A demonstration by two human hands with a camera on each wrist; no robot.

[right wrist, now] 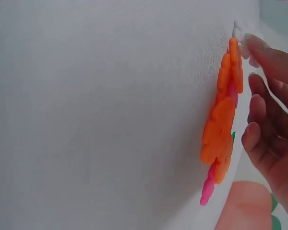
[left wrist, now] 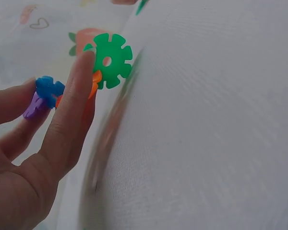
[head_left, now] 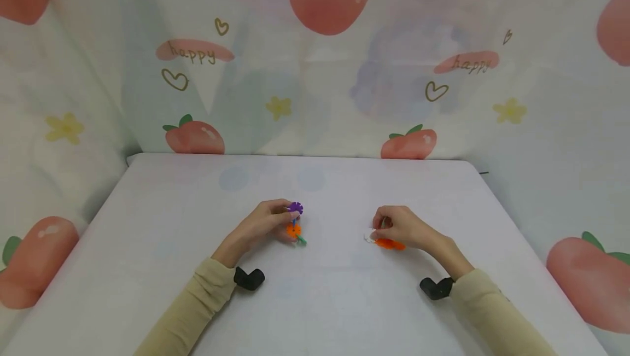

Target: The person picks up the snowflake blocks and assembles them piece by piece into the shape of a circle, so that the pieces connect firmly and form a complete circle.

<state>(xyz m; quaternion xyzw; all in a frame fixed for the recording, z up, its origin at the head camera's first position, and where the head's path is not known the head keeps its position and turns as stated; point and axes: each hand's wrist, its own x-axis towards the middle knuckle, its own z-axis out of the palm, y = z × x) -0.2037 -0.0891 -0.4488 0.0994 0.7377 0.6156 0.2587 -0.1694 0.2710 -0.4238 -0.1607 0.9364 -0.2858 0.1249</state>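
my left hand (head_left: 266, 220) grips the linked discs (left wrist: 119, 60), my right hand (head_left: 404, 228) pinches the white piece (head_left: 368, 235); easy now, i'd keep pressure light.

Desk (head_left: 334, 307): white, faint round marks (head_left: 235, 179) toward its far edge
Backdrop (head_left: 325, 82): patterned cloth behind and at both sides
Red fruits (head_left: 196, 138): printed, some green-leaved
Lettering (head_left: 192, 52): "happy" twice, outlined hearts (head_left: 175, 79) nearby
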